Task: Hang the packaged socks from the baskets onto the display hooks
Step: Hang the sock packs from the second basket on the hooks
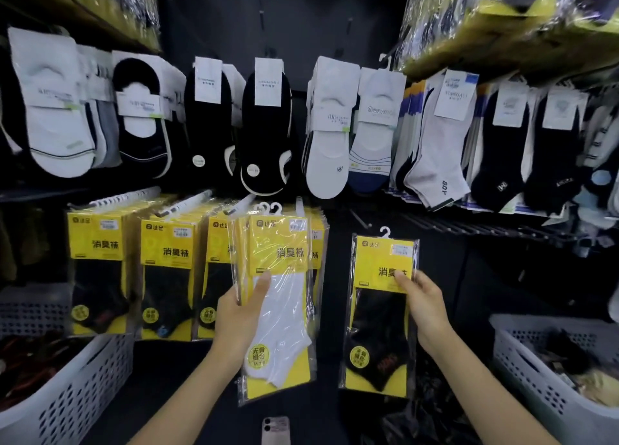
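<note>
Sock display wall, lower row, with the step in hand being the hanging of one pack. A left basket and a right basket flank me, both holding loose stock. A row of hung yellow packs fills the hook arms to my left. My left hand pinches a small stack of white-sock packs, thumb on the front and fingers behind; I cannot tell whether their hangers already sit on an arm. My right hand pinches the black-sock pack at its right edge, thumb on the yellow card, holding it upright in the air and apart from the wall. Above and just left of it projects a bare hook. The pack's plastic hanger is the smallest target. I judge that the pack should rise, keeping its face square to me, so that the hanger's opening meets the hook tip before I slide it back.
</note>
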Demonstrator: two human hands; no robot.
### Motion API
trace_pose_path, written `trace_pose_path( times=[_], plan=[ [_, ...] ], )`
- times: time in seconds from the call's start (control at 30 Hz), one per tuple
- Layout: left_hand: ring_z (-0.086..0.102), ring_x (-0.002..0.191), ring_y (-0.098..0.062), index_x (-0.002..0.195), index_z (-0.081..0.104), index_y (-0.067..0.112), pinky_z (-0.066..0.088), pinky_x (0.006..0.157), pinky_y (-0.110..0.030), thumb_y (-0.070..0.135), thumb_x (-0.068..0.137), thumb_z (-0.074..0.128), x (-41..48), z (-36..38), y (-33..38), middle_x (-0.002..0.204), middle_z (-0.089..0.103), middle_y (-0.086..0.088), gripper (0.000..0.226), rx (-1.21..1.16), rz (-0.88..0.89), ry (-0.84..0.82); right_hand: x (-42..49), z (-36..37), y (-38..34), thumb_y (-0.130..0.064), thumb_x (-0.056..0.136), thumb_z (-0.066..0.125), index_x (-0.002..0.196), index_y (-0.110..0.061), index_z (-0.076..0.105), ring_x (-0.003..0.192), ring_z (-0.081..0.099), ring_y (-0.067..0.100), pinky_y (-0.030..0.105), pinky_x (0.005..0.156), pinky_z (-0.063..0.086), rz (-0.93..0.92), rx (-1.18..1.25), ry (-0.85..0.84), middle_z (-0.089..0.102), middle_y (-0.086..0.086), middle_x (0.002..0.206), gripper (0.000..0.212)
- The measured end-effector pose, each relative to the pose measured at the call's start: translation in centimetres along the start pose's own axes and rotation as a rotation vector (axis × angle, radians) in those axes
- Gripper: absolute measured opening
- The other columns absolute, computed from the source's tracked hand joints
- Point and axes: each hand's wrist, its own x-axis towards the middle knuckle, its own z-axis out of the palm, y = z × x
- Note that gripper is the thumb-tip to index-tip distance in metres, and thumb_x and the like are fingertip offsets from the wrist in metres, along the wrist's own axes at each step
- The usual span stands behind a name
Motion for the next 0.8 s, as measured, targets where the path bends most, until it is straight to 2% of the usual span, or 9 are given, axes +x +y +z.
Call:
trace_pose_path(
  times=[0.13, 0.23, 0.3, 0.4, 0.5, 0.57, 0.63, 0.73, 0.8],
  plan=[
    [0.056, 0.074, -0.027, 0.079, 0.071, 0.025, 0.044, 0.069, -0.038, 0.066, 0.063, 0.060, 0.6, 0.0, 0.4, 0.084, 0.063, -0.017, 0.045, -0.007, -0.003, 0.006, 2.6, 1.2, -0.5, -0.019, 0.095, 0.057, 0.105, -0.015, 0.066, 0.096, 0.067, 0.014, 0.029, 0.088, 0.051, -0.053, -0.077, -0.079, 0.072, -0.002, 0.099, 0.014],
    [0.055, 0.075, -0.027, 0.078, 0.070, 0.023, 0.044, 0.069, -0.040, 0.066, 0.062, 0.060, 0.8, 0.0, 0.6, 0.084, 0.062, -0.015, 0.047, -0.008, 0.005, -0.003, 3.8, 2.0, -0.2, -0.018, 0.095, 0.056, 0.099, -0.019, 0.066, 0.095, 0.067, 0.012, 0.025, 0.085, 0.050, -0.043, -0.129, -0.143, 0.071, -0.001, 0.102, 0.010],
    [0.054, 0.076, -0.027, 0.078, 0.069, 0.023, 0.043, 0.069, -0.040, 0.067, 0.062, 0.060, 1.0, -0.1, 0.6, 0.084, 0.061, -0.014, 0.048, 0.003, 0.016, -0.009, 4.6, 2.2, 0.3, -0.018, 0.095, 0.056, 0.095, -0.021, 0.066, 0.090, 0.066, 0.010, 0.021, 0.078, 0.049, -0.017, -0.143, -0.134, 0.071, 0.001, 0.101, 0.010],
    [0.056, 0.074, -0.029, 0.074, 0.069, 0.026, 0.045, 0.071, -0.041, 0.068, 0.061, 0.060, 1.0, -0.1, 0.5, 0.083, 0.062, -0.013, 0.045, 0.007, 0.020, -0.008, 5.9, 2.4, 1.2, -0.022, 0.093, 0.061, 0.091, -0.016, 0.068, 0.090, 0.068, 0.019, 0.032, 0.082, 0.053, 0.072, -0.107, -0.063, 0.072, 0.008, 0.099, 0.009],
    [0.058, 0.076, -0.032, 0.077, 0.072, 0.032, 0.047, 0.074, -0.044, 0.067, 0.063, 0.060, 1.0, -0.1, 0.5, 0.085, 0.063, -0.015, 0.040, 0.002, 0.008, -0.021, 6.8, 2.6, 2.4, -0.034, 0.083, 0.071, 0.087, -0.013, 0.067, 0.086, 0.066, 0.019, 0.032, 0.074, 0.052, 0.184, -0.079, 0.053, 0.071, 0.008, 0.095, 0.022],
    [0.055, 0.078, -0.029, 0.078, 0.072, 0.029, 0.045, 0.072, -0.043, 0.067, 0.062, 0.061, 0.7, 0.1, 0.6, 0.084, 0.061, -0.016, 0.043, -0.001, 0.009, -0.033, 7.1, 2.6, 3.4, -0.038, 0.079, 0.075, 0.083, -0.014, 0.066, 0.094, 0.064, 0.023, 0.039, 0.088, 0.052, 0.241, -0.075, 0.130, 0.070, 0.008, 0.099, 0.027],
    [0.060, 0.078, -0.034, 0.081, 0.072, 0.024, 0.049, 0.072, -0.045, 0.064, 0.063, 0.061, 0.4, 0.2, 0.8, 0.085, 0.064, -0.027, 0.045, -0.001, -0.004, -0.022, 6.9, 2.4, 4.1, -0.031, 0.082, 0.074, 0.081, -0.009, 0.064, 0.099, 0.064, 0.027, 0.040, 0.094, 0.051, 0.283, -0.023, 0.222, 0.069, 0.014, 0.105, 0.024],
    [0.061, 0.075, -0.031, 0.080, 0.069, 0.024, 0.051, 0.066, -0.037, 0.065, 0.062, 0.060, -0.2, 0.3, 1.0, 0.078, 0.067, -0.019, 0.046, 0.016, -0.005, -0.021, 5.8, 1.9, 4.6, -0.021, 0.086, 0.070, 0.090, -0.006, 0.061, 0.103, 0.064, 0.030, 0.039, 0.093, 0.052, 0.283, 0.004, 0.350, 0.067, 0.018, 0.112, 0.018],
    [0.060, 0.075, -0.033, 0.079, 0.066, 0.021, 0.051, 0.071, -0.044, 0.066, 0.061, 0.062, -0.5, 0.4, 1.1, 0.081, 0.063, -0.018, 0.048, 0.010, -0.025, -0.057, 4.6, 2.1, 4.0, -0.022, 0.089, 0.067, 0.095, -0.007, 0.063, 0.099, 0.065, 0.027, 0.037, 0.090, 0.053, 0.229, -0.008, 0.282, 0.067, 0.015, 0.110, 0.017]
  ],
)
